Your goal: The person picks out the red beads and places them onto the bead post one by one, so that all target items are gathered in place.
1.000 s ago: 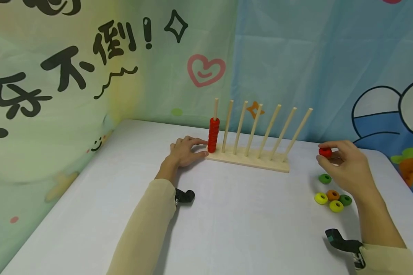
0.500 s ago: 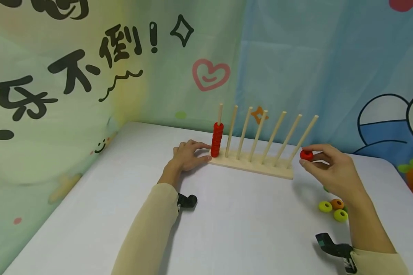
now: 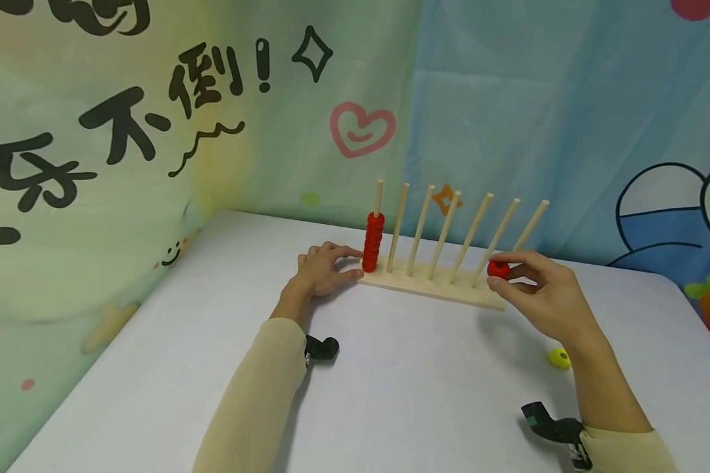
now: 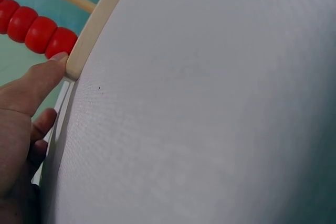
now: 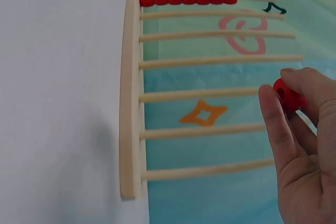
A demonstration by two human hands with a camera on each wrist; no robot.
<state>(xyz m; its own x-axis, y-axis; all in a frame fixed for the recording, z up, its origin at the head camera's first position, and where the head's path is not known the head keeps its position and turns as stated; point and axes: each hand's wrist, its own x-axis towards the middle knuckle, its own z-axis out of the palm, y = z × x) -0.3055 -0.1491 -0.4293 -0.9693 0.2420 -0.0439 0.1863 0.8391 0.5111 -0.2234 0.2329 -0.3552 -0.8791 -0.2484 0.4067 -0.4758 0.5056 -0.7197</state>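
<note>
A wooden peg rack (image 3: 428,289) with several upright pegs stands on the white table. Red beads (image 3: 373,242) are stacked on its leftmost peg, and bare wood shows above them. At the left end of the base, my left hand (image 3: 325,268) holds on between thumb and index finger; its thumb (image 4: 47,72) lies beside the lowest bead in the left wrist view. My right hand (image 3: 541,289) pinches one red bead (image 3: 497,269) between thumb and fingertips, in front of the right-hand pegs. The hole of this held bead (image 5: 287,95) shows in the right wrist view.
A yellow bead (image 3: 559,359) lies on the table (image 3: 414,381) beside my right forearm, which hides the area behind it. A printed cloth backdrop (image 3: 479,98) hangs behind the table's far edge.
My right hand has carried the red bead leftward, from right of the rack to its right-hand pegs. The loose beads are now mostly covered by the forearm. My left hand stays at the rack.
</note>
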